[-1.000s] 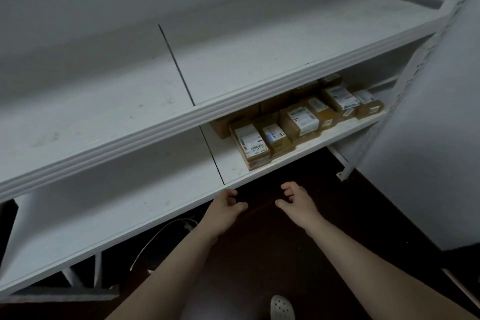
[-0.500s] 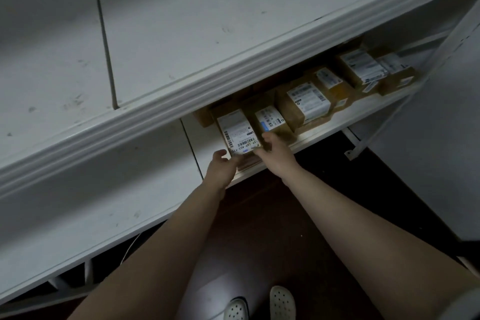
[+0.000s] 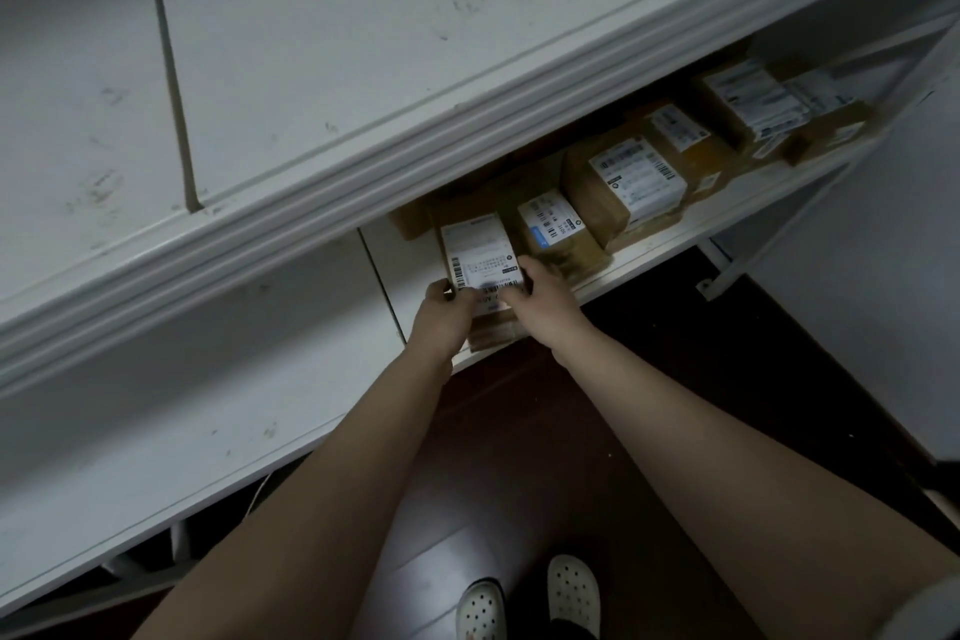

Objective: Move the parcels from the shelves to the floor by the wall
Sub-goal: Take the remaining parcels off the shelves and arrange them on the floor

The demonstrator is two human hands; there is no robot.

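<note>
Both of your hands are on one labelled parcel (image 3: 480, 257) at the front edge of the lower shelf (image 3: 691, 226). Your left hand (image 3: 444, 314) grips its near left corner, thumb lying on the white label and fingers curled round the side. Your right hand (image 3: 540, 299) grips the near right corner in the same way, fingers wrapped along the right edge. The parcel lies flat between the two hands, label up, with its far end under the lip of the upper shelf (image 3: 363, 42).

Just below the hands, between your wrists, the brown side of another box (image 3: 493, 335) shows beneath the held parcel; whether the held one rests on it or is lifted clear, you cannot tell from here.

Just right of your right hand sits a blue-marked parcel (image 3: 556, 229), touching or nearly touching the held one. Beyond it to the right stands a larger parcel (image 3: 636, 179), and past that the rest of the row (image 3: 748, 104) runs along the same shelf, well away from your hands.

Under your forearms lies the dark floor (image 3: 519, 431), with your white clogs (image 3: 571, 592) on it. A pale wall (image 3: 883, 327) stands to the right of your right arm.
</note>
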